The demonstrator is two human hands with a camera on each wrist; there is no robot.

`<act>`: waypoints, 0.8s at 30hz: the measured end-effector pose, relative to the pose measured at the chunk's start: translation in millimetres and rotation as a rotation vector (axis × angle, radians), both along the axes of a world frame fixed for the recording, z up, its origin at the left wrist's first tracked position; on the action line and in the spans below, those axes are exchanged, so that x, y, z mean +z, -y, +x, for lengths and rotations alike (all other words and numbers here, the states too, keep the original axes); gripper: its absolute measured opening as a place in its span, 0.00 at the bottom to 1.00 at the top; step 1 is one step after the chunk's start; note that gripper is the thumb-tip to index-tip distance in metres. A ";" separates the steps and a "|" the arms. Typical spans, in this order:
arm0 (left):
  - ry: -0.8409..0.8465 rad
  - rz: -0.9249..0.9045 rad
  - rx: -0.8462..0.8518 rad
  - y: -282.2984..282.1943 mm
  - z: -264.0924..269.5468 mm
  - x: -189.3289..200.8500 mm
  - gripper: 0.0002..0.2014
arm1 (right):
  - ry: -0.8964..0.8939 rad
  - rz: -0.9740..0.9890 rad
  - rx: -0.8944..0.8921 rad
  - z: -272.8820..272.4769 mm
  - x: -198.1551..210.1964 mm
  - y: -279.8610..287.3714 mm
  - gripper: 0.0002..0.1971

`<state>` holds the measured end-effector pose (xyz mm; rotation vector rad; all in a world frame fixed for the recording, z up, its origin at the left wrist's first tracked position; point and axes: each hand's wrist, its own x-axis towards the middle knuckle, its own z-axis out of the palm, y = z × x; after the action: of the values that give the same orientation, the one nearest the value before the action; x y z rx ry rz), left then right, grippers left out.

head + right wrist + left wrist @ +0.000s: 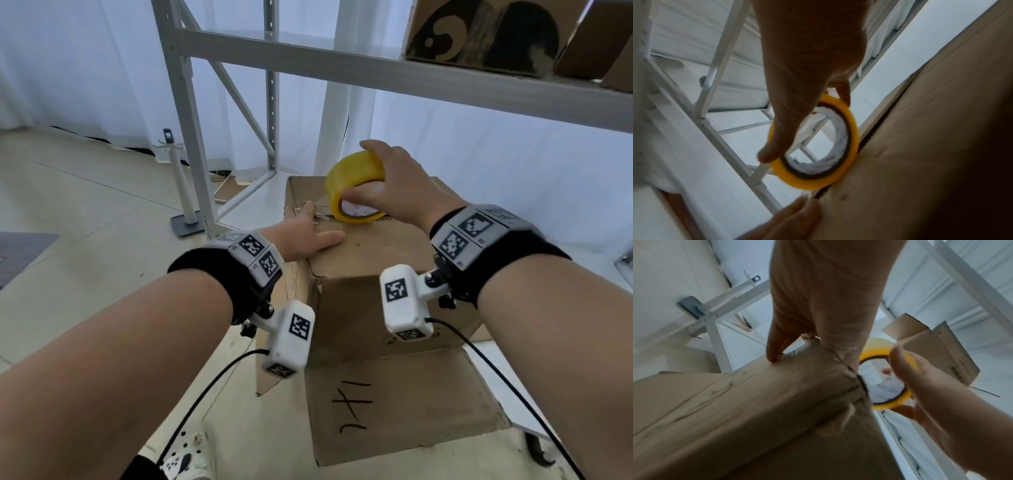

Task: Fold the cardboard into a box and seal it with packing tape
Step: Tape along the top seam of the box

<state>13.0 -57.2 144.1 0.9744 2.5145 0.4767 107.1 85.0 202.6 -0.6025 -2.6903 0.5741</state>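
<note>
The cardboard box (373, 250) stands on the floor (85, 205) beside a grey metal shelf rack (212, 113), its top flaps folded down and one lower flap (404, 401) (marked with black pen strokes) lying flat toward the person. The right hand (394, 181) grasps the yellow roll of packing tape (352, 186), thumb at the core and fingers (371, 145) curled over the rim, holding it upright on the top seam. The left hand (305, 236) lies flat on the box top, fingers straight, pressing by the seam's left end just beside the roll.
</note>
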 end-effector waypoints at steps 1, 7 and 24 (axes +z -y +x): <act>-0.006 0.003 -0.018 -0.4 -5.9 0.5 0.47 | -0.004 0.045 0.013 5.0 -2.5 -4.3 0.41; -0.026 -0.030 -0.118 0.8 -38.0 0.5 0.44 | -0.091 0.120 -0.087 6.8 -9.8 -7.8 0.25; -0.267 -0.229 -0.208 -24.3 -35.4 8.6 0.39 | 0.064 0.236 0.076 -32.8 7.1 -14.4 0.39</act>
<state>-22.3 -32.9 152.7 1.2579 2.5823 -0.0061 74.3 99.3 209.7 -0.4637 -2.7954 0.2523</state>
